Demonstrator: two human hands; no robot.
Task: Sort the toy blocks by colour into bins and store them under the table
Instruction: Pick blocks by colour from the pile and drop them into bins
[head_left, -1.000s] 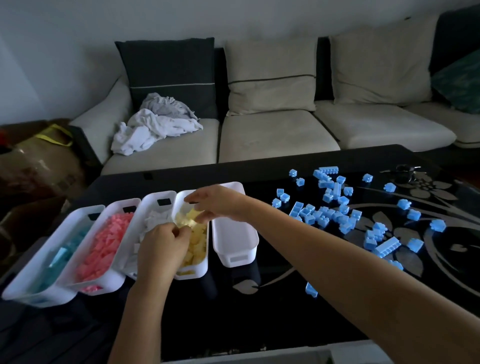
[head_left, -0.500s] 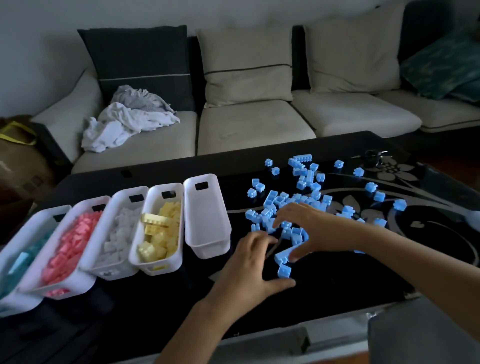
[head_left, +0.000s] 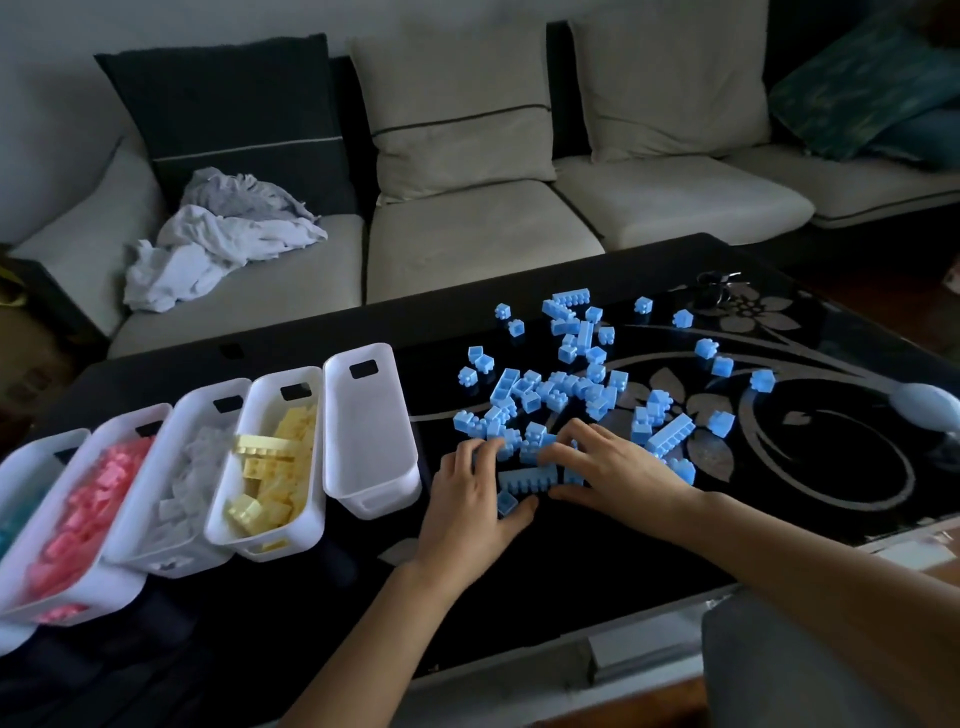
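Sofa (head_left: 483, 244): pale, along the far side of the tabletop, with dark and beige cushions against its back.
Tabletop (head_left: 571, 545): black and glossy, patterned with grey flowers on the right half.
Clothes heap (head_left: 218, 244): crumpled, white and grey, on the left seat of the sofa.
Bins: five white ones side by side on the left of the tabletop, touching or nearly so.
Leftmost bin (head_left: 21, 467): cut off by the frame edge, something teal inside.
Pink bin (head_left: 119, 421): filled with pink blocks.
Grey bin (head_left: 202, 400): filled with pale grey blocks.
Yellow bin (head_left: 311, 499): filled with yellow blocks.
End bin (head_left: 371, 415): at the right end of the row, nearest the loose blocks.
Blue blocks (head_left: 561, 387): scattered over the middle and right of the tabletop, thickest just beyond the hands.
Left hand (head_left: 467, 514): palm down at the near edge of the pile, fingers bent with tips on blocks, thumb stretched right; whether gripping anything, cannot tell.
Right hand (head_left: 618, 473): palm down just beside the left, fingers curled over blocks; grip likewise unclear.
Long blue block (head_left: 527, 478): flat on the tabletop between the two hands.
Small blue block (head_left: 506, 501): just beside the left thumb.
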